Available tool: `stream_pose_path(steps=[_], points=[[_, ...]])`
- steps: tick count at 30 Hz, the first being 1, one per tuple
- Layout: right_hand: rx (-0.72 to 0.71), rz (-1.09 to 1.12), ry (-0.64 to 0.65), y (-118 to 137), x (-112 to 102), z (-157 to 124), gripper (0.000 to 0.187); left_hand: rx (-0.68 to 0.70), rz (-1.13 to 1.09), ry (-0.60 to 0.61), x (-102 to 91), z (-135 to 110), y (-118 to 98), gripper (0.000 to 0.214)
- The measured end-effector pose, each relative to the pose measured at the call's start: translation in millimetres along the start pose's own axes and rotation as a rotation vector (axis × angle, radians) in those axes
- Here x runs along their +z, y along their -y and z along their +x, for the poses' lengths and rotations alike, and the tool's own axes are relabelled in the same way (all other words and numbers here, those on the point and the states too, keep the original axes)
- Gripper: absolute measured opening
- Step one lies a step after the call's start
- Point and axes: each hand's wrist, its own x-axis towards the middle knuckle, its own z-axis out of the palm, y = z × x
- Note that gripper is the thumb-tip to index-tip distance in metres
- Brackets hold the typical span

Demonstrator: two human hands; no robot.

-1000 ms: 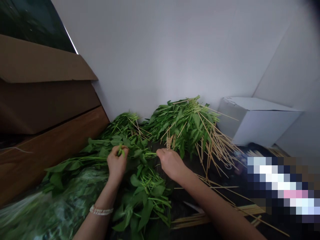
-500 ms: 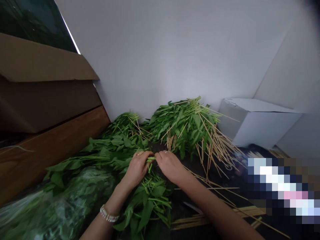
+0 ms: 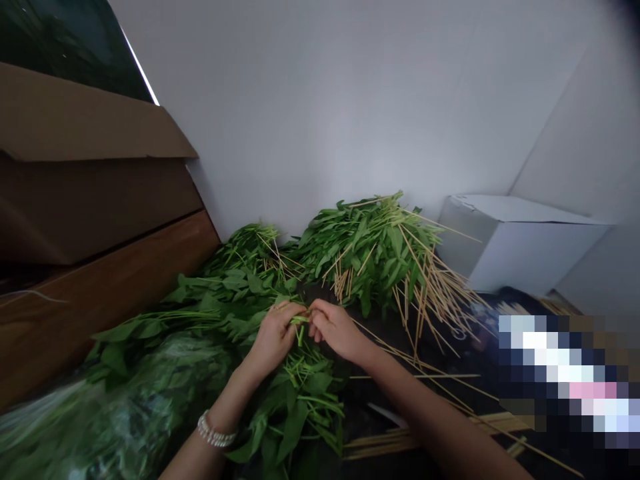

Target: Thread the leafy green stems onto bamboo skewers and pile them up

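Note:
My left hand [image 3: 274,333] and my right hand [image 3: 334,328] meet over a heap of leafy greens [image 3: 280,393] and are both closed on one short green stem [image 3: 300,322] held between their fingertips. A beaded bracelet [image 3: 215,435] sits on my left wrist. Behind the hands lies a bigger pile of greens threaded on thin bamboo skewers [image 3: 380,253]. More loose greens [image 3: 220,287] spread to the left.
Loose bamboo skewers [image 3: 440,300] fan out to the right on the dark surface, with a bundle [image 3: 400,437] near the front. A white box [image 3: 515,243] stands at back right, brown cardboard [image 3: 90,167] and a wooden ledge [image 3: 100,293] at left, bagged greens [image 3: 100,413] at lower left.
My left hand moved right from the loose greens to meet my right hand. Both now pinch the same green stem; the right hand has barely shifted.

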Motion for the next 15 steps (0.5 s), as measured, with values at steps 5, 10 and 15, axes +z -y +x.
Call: stream_pose_path(steps=[5, 10, 15], points=[[0.140, 0.561, -0.099, -1, -3, 7, 0.010, -0.123, -0.131, -0.095, -3.9, -1, 7, 0.023], [0.118, 0.538, -0.179, -4, -16, 11, 0.013, -0.113, 0.101, -0.044, -12.2, -1, 4, 0.023], [0.074, 0.172, -0.196, -11, -24, 11, 0.021, -0.013, 0.182, 0.389, -9.1, -9, -11, 0.022]])
